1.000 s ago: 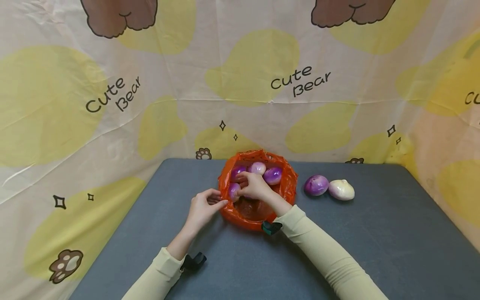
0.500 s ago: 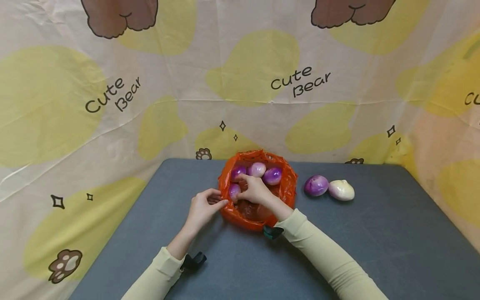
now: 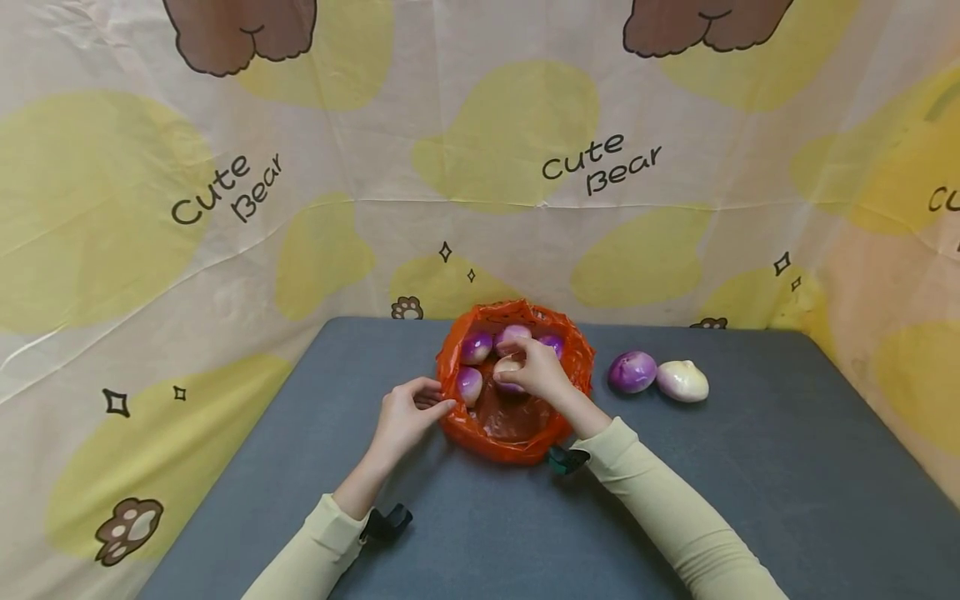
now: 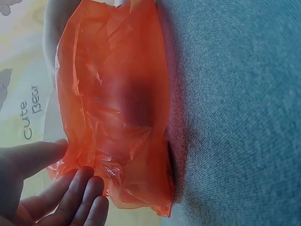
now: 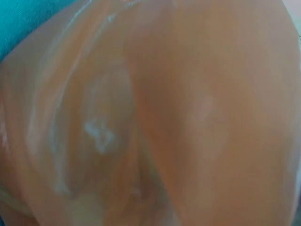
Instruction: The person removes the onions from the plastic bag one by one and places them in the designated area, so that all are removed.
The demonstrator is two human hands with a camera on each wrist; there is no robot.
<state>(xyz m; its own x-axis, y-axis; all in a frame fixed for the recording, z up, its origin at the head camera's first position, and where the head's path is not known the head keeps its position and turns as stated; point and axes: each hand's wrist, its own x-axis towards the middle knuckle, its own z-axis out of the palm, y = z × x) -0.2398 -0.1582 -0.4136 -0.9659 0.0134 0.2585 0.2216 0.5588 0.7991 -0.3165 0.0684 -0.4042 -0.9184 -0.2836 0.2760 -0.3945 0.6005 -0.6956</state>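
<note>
An orange plastic bag [image 3: 498, 450] stands open-mouthed on the table, with several purple-and-white onions inside. At its left rim, my left hand [image 3: 405, 421] pinches the plastic between thumb and fingers; the left wrist view shows the thumb [image 4: 47, 151] against the film. Reaching into the bag from the right, my right hand [image 3: 542, 371] has its thumb and fingers round an onion [image 3: 507, 375], partly hidden by the hand. Two onions, one purple [image 3: 476, 348] and one paler [image 3: 469, 386], lie along the bag's left side. In the right wrist view, blurred orange plastic [image 5: 211, 117] fills nearly everything.
Right of the bag, a purple onion [image 3: 632, 372] and a whitish onion [image 3: 683, 382] lie side by side on the grey table [image 3: 465, 533]. A printed cloth [image 3: 510, 242] hangs behind the table's back edge.
My right hand has moved right inside the bag, from beside the left-hand onions to the middle, and an onion shows in its fingers. My left hand has stayed at the rim.
</note>
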